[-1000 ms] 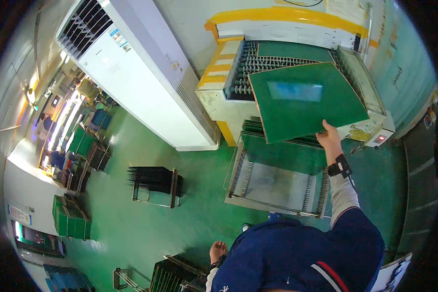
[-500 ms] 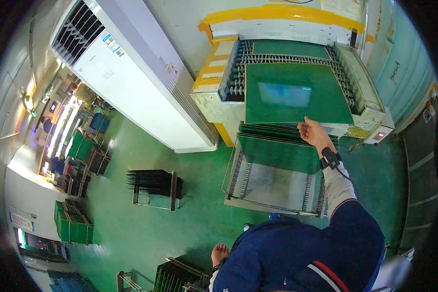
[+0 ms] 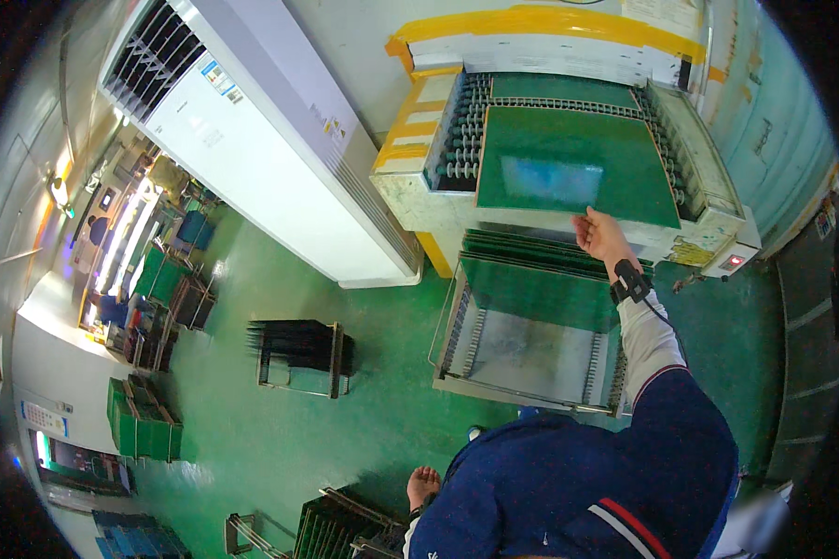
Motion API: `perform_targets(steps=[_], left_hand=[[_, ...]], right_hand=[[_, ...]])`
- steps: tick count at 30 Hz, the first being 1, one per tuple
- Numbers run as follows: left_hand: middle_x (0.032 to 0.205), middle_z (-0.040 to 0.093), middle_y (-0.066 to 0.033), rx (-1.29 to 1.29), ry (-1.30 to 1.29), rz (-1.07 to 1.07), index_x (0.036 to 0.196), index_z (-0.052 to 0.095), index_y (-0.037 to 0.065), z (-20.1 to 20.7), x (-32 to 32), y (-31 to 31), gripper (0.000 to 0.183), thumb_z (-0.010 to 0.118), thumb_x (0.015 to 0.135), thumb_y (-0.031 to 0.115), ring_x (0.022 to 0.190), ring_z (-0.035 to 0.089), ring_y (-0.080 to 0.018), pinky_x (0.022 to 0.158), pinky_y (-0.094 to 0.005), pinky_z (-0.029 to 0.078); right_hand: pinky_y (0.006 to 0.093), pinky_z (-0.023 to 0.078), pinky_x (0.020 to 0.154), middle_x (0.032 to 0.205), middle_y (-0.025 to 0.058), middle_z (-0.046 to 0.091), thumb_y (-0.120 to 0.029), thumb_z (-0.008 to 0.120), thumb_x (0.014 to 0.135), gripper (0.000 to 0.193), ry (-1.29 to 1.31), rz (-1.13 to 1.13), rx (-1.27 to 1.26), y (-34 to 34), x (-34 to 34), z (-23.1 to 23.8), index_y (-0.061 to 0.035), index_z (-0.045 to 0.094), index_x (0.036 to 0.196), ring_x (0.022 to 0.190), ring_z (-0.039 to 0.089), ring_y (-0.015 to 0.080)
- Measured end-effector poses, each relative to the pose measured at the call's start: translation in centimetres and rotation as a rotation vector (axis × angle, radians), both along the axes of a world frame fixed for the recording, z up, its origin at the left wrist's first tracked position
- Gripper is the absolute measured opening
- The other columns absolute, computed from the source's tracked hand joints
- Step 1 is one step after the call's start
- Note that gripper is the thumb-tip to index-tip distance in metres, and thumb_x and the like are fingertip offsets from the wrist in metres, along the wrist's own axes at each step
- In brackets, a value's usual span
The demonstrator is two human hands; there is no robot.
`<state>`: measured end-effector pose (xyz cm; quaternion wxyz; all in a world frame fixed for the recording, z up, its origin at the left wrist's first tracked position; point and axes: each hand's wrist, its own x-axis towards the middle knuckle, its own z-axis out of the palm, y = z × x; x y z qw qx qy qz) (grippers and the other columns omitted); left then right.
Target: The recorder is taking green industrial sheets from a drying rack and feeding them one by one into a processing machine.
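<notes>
OK, green rect. panel (image 3: 578, 158) lies flat on the roller conveyor (image 3: 462, 154), directly ahead of R hand (image 3: 598, 233), its near edge reaching over the conveyor's front lip, pale bluish reflection on top. Hands: R is right at that near edge, fingers part-bent; can't tell if they're gripping, touching or just clear of it. L hand (image 3: 423, 484) hangs low beside the body, well apart from the panel, fingers loosely curled, nothing visible in it.

2nd green panel (image 3: 564, 90) on same rollers, farther out from R hand, beyond the 1st. Below & left of R hand: metal slotted rack (image 3: 531, 359) on floor (image 3: 224, 410), w/ several green upright boards (image 3: 541, 291) packed at its far end. Black wrist device (image 3: 632, 282) w/ cable just behind R hand. Control box (image 3: 735, 261) w/ red light off to R hand's right, on conveyor's near corner.

Small rack (image 3: 334, 359) of dark boards stands ahead-left of L hand; another rack (image 3: 357, 506) w/ dark boards is nr L hand, lower left. Tall white floor-standing A/C (image 3: 280, 149) farther ahead-left of both hands. Yellow tape (image 3: 550, 19) edges the white panelling beyond the rollers.
</notes>
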<state>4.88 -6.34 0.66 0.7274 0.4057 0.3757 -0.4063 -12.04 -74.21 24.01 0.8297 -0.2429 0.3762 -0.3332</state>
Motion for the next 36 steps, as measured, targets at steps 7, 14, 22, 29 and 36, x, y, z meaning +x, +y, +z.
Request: perform_targets(steps=[7,14,22,29,36], left_hand=[[0.064,0.04,-0.0009,-0.227,-0.324,-0.276,0.068,0.043,0.011,-3.0,1.0,2.2,0.017,0.045,0.084,0.018,0.06,0.04,-0.0179,0.062,-0.0305,0.038],[0.067,0.043,-0.0015,-0.237,-0.017,-0.05,0.069,0.044,0.01,-0.5,0.2,0.5,0.016,0.047,0.083,0.016,0.062,0.042,-0.0174,0.064,-0.0297,0.039],[0.07,0.047,-0.0026,-0.05,0.009,-0.058,0.069,0.045,0.011,-0.2,0.4,0.1,0.015,0.05,0.082,0.015,0.065,0.044,-0.0189,0.061,-0.0304,0.039],[0.07,0.048,-0.0028,-0.085,-0.019,-0.035,0.076,0.048,0.009,0.0,0.0,-0.3,0.011,0.048,0.084,0.017,0.067,0.047,-0.0207,0.064,-0.0324,0.041],[0.068,0.047,-0.0034,-0.111,-0.015,-0.027,0.076,0.047,0.008,0.6,-0.5,0.3,0.014,0.047,0.085,0.018,0.066,0.047,-0.0204,0.063,-0.0326,0.041]], right_hand=[[0.0277,0.045,0.061,0.085,0.0045,0.061,-0.031,0.052,0.086,0.027,0.01,-0.007,0.02,0.0,1.5,0.4,-0.0042,0.054,0.092,0.073,0.056,0.0142],[0.0274,0.048,0.061,0.075,0.0073,0.063,-0.034,0.052,0.082,0.034,0.592,0.182,-0.506,4.4,1.1,0.8,-0.0015,0.059,0.087,0.064,0.059,0.0152],[0.0376,0.045,0.061,0.072,0.0142,0.061,-0.024,0.058,0.075,0.021,0.98,0.202,-1.253,9.4,1.0,-1.4,-0.0022,0.061,0.076,0.069,0.058,0.0316],[0.0404,0.044,0.068,0.08,0.0116,0.059,-0.017,0.059,0.074,0.013,1.079,0.228,-1.553,12.0,1.0,-1.2,-0.0052,0.059,0.08,0.08,0.055,0.0311],[0.0407,0.041,0.075,0.085,0.0097,0.055,-0.01,0.061,0.071,0.015,1.114,0.206,-1.702,13.9,0.6,-1.5,-0.0055,0.056,0.084,0.087,0.05,0.0298]])
